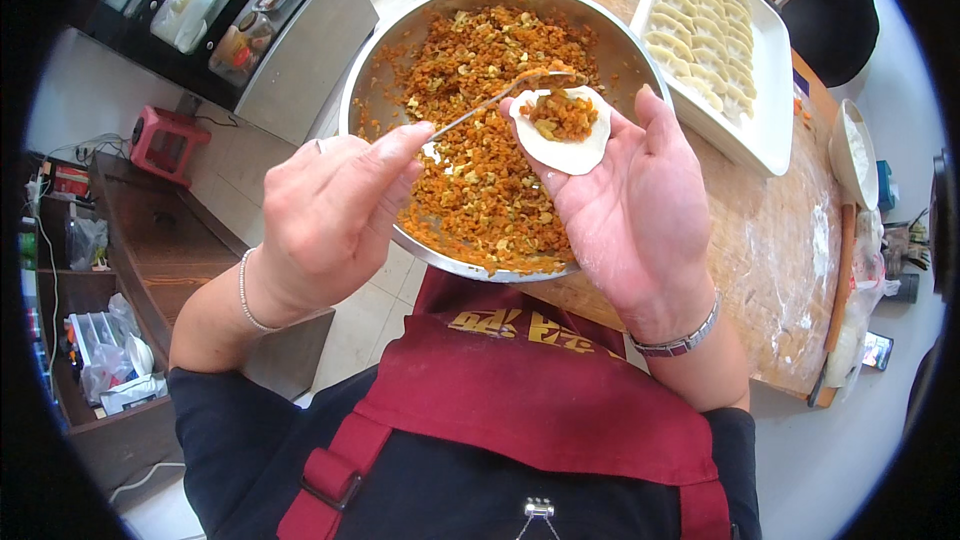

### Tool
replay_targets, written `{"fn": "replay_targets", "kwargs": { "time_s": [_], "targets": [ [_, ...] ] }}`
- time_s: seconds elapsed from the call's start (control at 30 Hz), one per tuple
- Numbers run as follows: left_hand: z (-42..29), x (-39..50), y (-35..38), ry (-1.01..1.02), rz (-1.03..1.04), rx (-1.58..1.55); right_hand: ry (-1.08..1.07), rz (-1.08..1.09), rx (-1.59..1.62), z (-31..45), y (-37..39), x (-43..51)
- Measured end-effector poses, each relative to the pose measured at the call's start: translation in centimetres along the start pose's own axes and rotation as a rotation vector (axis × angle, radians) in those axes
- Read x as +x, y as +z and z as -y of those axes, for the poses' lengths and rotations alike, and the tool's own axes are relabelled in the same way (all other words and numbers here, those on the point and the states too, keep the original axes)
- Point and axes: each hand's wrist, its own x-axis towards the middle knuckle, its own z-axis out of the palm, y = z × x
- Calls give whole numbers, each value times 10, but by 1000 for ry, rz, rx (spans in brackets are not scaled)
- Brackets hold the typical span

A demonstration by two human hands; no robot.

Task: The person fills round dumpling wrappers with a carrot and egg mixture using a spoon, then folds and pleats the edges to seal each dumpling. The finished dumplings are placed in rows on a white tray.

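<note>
My left hand (337,217), palm down, grips the thin handle of a metal spoon (480,106). The spoon's bowl is over the far edge of a round dumpling wrapper (559,156), with some filling on it. That wrapper lies on the fingers of my upturned right hand (630,202), whose thumb stands apart. A mound of orange and yellow chopped filling (564,117) sits on the wrapper, which is unfolded. Below both hands is a large metal bowl (366,101) of the same filling (480,195), whose pieces look like carrot and egg.
A white tray (776,101) of folded dumplings (697,30) stands on the floury wooden table (757,240). Farther right are a bowl of flour (855,150) and a rolling pin (841,277). Another person (829,15) is at the far right. A red plastic stool (166,142) stands left.
</note>
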Motion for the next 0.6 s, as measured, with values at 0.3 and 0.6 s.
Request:
{"fn": "replay_targets", "kwargs": {
  "time_s": [0.3,0.6],
  "targets": [
    [3,-3,-13,-171,-17,-267,-6,-25,-36,0,-1,-1],
    [7,-10,-24,-111,-97,-184,-28,-49,-61,4,-5,-4]
  ]
}}
